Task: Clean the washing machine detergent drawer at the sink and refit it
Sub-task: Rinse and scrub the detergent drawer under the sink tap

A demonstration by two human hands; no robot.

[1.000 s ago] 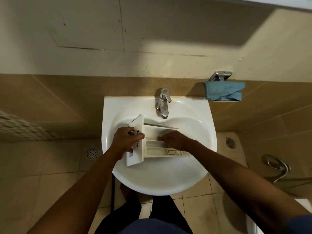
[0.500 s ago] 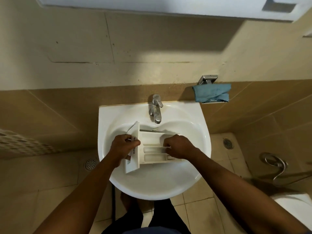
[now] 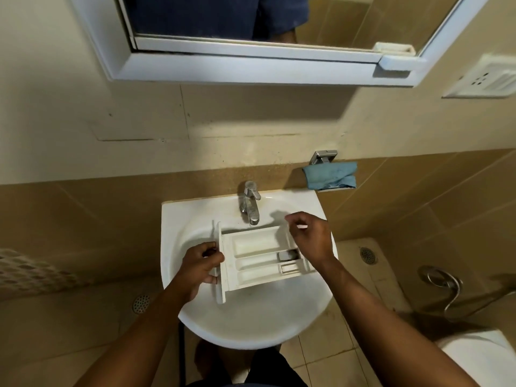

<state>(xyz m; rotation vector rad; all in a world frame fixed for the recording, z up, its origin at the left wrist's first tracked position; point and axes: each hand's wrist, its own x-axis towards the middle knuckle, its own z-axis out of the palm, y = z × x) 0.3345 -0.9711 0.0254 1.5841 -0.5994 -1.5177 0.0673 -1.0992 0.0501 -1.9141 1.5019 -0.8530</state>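
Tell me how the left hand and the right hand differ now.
The left hand grips the front panel of the drawer; the right hand grips nothing visible, its fingers loosely curled. The left hand is at the drawer's front end; the right hand is by its back end, near the tap. Both are over the sink.

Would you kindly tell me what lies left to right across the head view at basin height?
Floor drain, left hand, detergent drawer, right hand, second floor drain, chrome hose.

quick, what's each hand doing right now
left hand: grips the detergent drawer by its front panel.
right hand: open, fingers loosely curled above the drawer, holding nothing visible.
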